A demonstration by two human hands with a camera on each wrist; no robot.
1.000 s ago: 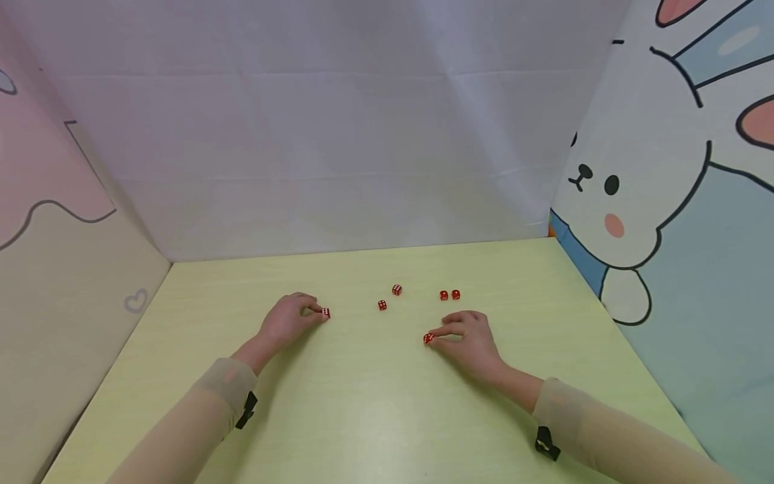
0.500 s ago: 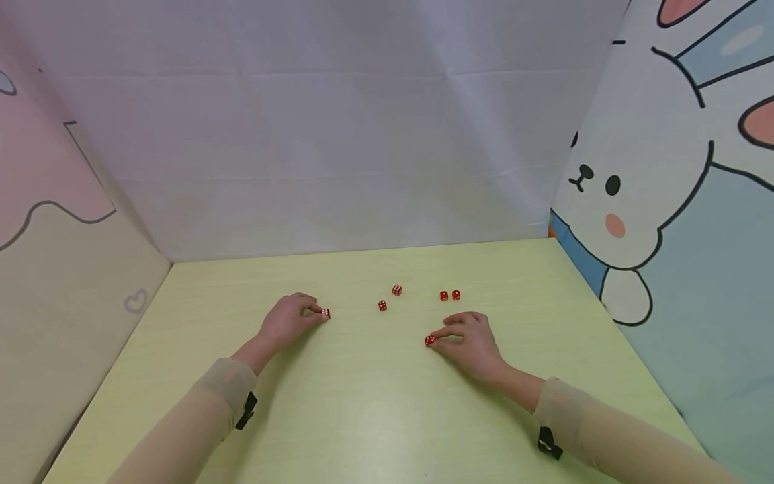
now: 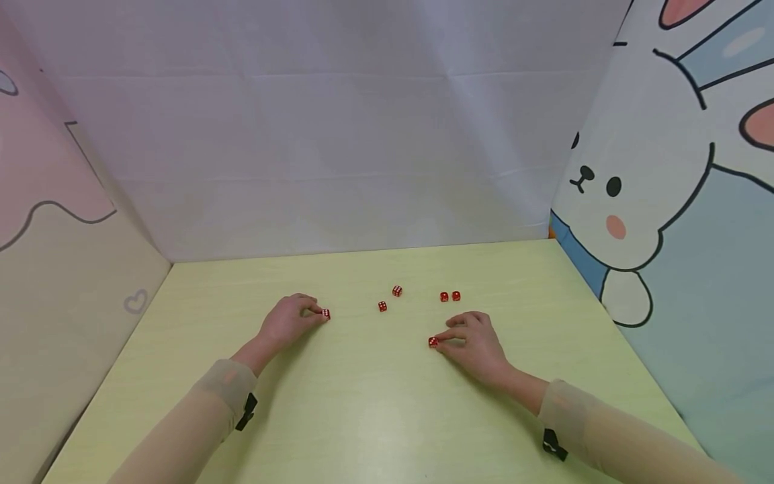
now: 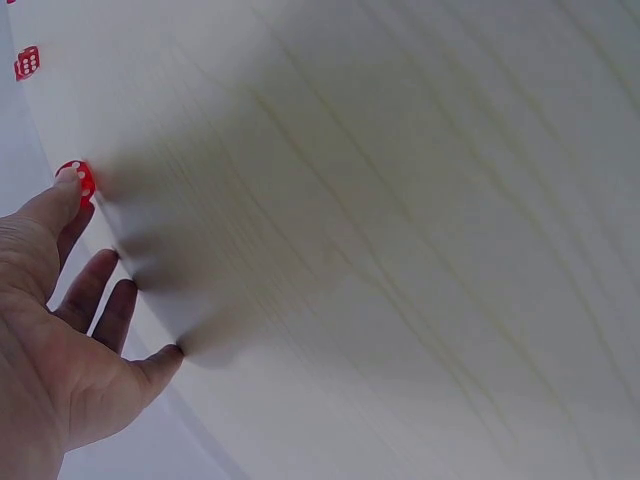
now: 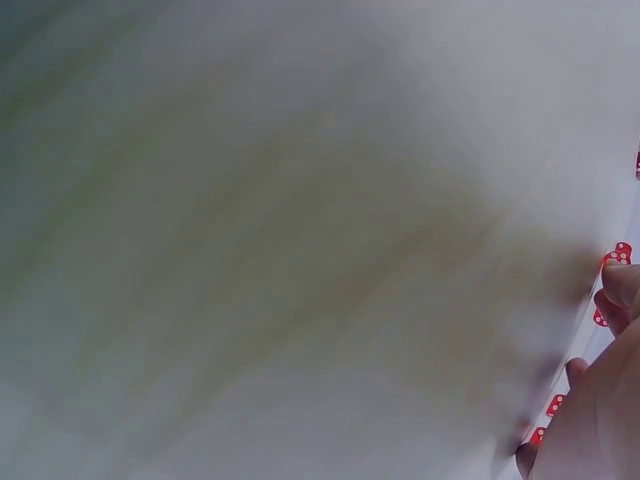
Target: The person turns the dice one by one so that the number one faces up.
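On the left of the table, my left hand pinches a red die with white dots between thumb and index finger. The left wrist view shows that die at the thumb tip, with the other fingertips down at the table surface. Further right and nearer the front, my right hand holds a second red die by thumb and fingertips. In the right wrist view this die peeks out at the right edge, partly covered by the thumb.
Between the hands lie two loose dice, one nearer and one farther back. Two more, a left die and a right die, sit side by side beyond the right hand. A white backdrop borders the pale yellow table.
My right hand has shifted slightly right and toward the front with its die, whose visible face has turned a little. The left hand and the loose dice stay put.
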